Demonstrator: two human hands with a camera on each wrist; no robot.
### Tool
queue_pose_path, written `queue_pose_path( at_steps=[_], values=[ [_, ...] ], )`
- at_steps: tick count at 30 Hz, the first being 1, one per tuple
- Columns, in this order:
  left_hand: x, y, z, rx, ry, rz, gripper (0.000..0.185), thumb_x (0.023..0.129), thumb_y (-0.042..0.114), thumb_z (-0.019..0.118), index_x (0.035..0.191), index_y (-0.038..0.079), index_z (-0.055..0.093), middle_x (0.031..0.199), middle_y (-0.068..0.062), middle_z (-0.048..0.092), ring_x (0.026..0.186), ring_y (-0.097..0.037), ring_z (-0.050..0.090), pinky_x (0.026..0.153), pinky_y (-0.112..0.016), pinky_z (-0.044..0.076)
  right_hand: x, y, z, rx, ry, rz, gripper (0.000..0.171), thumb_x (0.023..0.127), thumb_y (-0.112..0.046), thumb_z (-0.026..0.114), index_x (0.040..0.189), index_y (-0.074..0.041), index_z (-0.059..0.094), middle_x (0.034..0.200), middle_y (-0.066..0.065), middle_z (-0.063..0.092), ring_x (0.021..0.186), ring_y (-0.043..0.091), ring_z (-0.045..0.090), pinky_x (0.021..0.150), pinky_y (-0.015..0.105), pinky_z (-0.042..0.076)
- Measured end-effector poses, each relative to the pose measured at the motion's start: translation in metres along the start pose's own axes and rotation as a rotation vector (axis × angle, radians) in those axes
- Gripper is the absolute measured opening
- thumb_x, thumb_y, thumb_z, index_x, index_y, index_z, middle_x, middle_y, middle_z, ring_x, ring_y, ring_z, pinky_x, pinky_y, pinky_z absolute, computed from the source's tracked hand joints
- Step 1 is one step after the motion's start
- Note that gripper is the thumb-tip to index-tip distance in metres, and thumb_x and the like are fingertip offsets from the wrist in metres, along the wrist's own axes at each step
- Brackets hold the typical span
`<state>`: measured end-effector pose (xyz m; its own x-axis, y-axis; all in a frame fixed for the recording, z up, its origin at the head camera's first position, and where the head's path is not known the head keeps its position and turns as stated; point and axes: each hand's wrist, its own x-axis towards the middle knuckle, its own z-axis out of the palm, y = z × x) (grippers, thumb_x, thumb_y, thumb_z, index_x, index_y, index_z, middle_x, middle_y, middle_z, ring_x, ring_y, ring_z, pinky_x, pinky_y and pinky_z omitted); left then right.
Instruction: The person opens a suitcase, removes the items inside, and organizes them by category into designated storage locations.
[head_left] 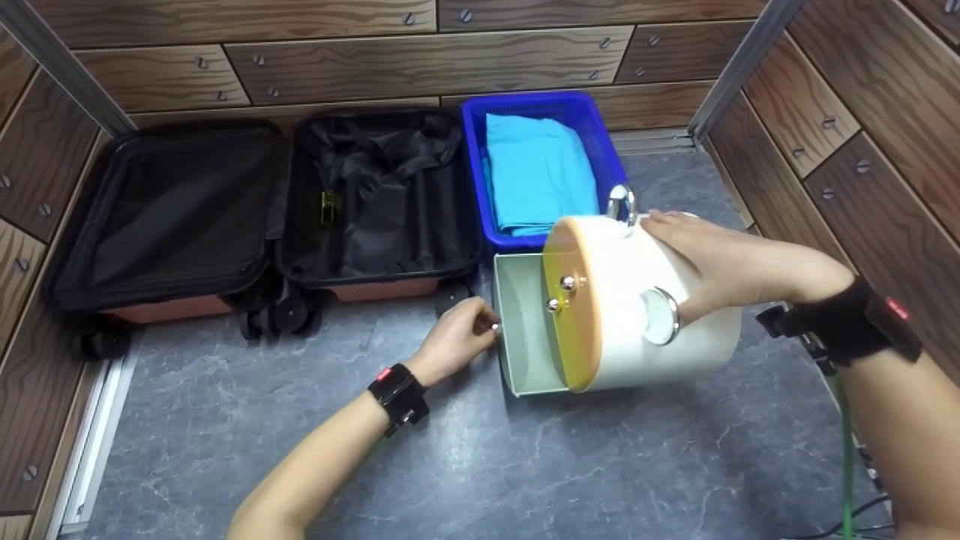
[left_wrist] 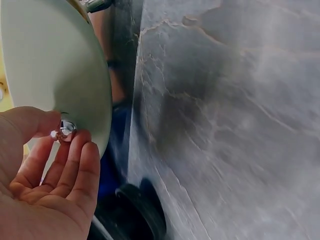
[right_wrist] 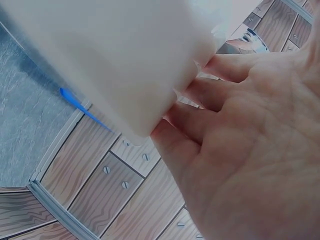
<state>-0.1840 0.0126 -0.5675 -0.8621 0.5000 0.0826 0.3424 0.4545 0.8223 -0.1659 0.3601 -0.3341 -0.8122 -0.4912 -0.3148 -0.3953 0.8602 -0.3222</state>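
A white rounded box lies on the grey floor, its front a see-through yellow-orange panel with two shiny knobs. From that front a pale green drawer sticks out to the left. My left hand pinches the small silver knob on the drawer's face between thumb and fingers. Over the box's top and right side, my right hand rests with its fingers extended. In the right wrist view its fingertips touch the edge of the white box. Metal rings stand out from the box.
An open suitcase with black lining lies at the left, a small yellow item inside. Behind the drawer stands a blue basket holding folded light-blue cloth. A green cable hangs by my right arm. Wood-patterned walls surround the floor.
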Motion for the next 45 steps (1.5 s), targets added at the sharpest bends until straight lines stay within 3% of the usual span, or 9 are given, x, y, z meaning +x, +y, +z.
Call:
queue_pose_path(
  at_steps=[12, 19, 25, 33, 37, 45],
  values=[
    [-0.008, -0.009, -0.011, -0.016, -0.017, -0.028, 0.016, 0.090, 0.006, 0.072, 0.104, 0.008, 0.065, 0.102, -0.003, 0.065, 0.091, -0.016, 0.066, 0.081, -0.029, 0.055, 0.001, 0.000, 0.000, -0.004, 0.014, -0.014, 0.131, 0.061, -0.054, 0.093, 0.159, 0.002, 0.025, 0.161, 0.028, 0.028, 0.151, 0.046, 0.019, 0.121, 0.060, 0.014],
    [-0.007, -0.004, -0.026, 0.069, -0.056, -0.005, 0.020, 0.091, 0.009, 0.074, 0.109, 0.006, 0.067, 0.107, -0.005, 0.066, 0.097, -0.019, 0.066, 0.087, -0.032, 0.055, 0.001, 0.000, 0.001, -0.004, 0.013, -0.008, 0.131, 0.060, -0.051, 0.094, 0.160, 0.000, 0.025, 0.162, 0.027, 0.027, 0.151, 0.045, 0.019, 0.121, 0.060, 0.015],
    [0.000, 0.011, -0.063, 0.190, -0.026, 0.025, 0.022, 0.094, 0.016, 0.074, 0.114, 0.009, 0.069, 0.111, -0.004, 0.067, 0.099, -0.018, 0.064, 0.090, -0.033, 0.054, 0.000, 0.000, 0.000, -0.005, 0.015, -0.010, 0.131, 0.060, -0.050, 0.094, 0.160, 0.000, 0.025, 0.162, 0.028, 0.027, 0.151, 0.045, 0.019, 0.121, 0.060, 0.015],
    [0.023, 0.008, -0.127, 0.287, 0.158, 0.040, 0.018, 0.095, 0.017, 0.070, 0.111, 0.008, 0.072, 0.110, -0.007, 0.069, 0.103, -0.023, 0.065, 0.093, -0.039, 0.051, 0.000, 0.000, 0.002, -0.021, 0.004, 0.005, 0.126, 0.063, -0.043, 0.093, 0.160, -0.001, 0.024, 0.163, 0.026, 0.026, 0.152, 0.044, 0.018, 0.121, 0.059, 0.015],
    [0.036, -0.003, -0.156, 0.357, 0.238, 0.000, 0.019, 0.096, 0.018, 0.068, 0.111, 0.007, 0.072, 0.110, -0.009, 0.069, 0.104, -0.026, 0.065, 0.093, -0.042, 0.052, -0.001, 0.000, 0.001, -0.016, 0.010, 0.003, 0.125, 0.063, -0.041, 0.093, 0.160, -0.002, 0.026, 0.163, 0.026, 0.027, 0.152, 0.044, 0.019, 0.121, 0.060, 0.016],
    [0.060, -0.030, -0.201, 0.450, 0.308, -0.145, 0.023, 0.096, 0.016, 0.063, 0.112, 0.002, 0.073, 0.111, -0.016, 0.069, 0.105, -0.033, 0.065, 0.093, -0.049, 0.050, 0.001, 0.001, 0.001, -0.004, 0.021, -0.015, 0.129, 0.060, -0.050, 0.094, 0.159, -0.001, 0.028, 0.162, 0.027, 0.028, 0.151, 0.045, 0.019, 0.121, 0.060, 0.016]
  ],
)
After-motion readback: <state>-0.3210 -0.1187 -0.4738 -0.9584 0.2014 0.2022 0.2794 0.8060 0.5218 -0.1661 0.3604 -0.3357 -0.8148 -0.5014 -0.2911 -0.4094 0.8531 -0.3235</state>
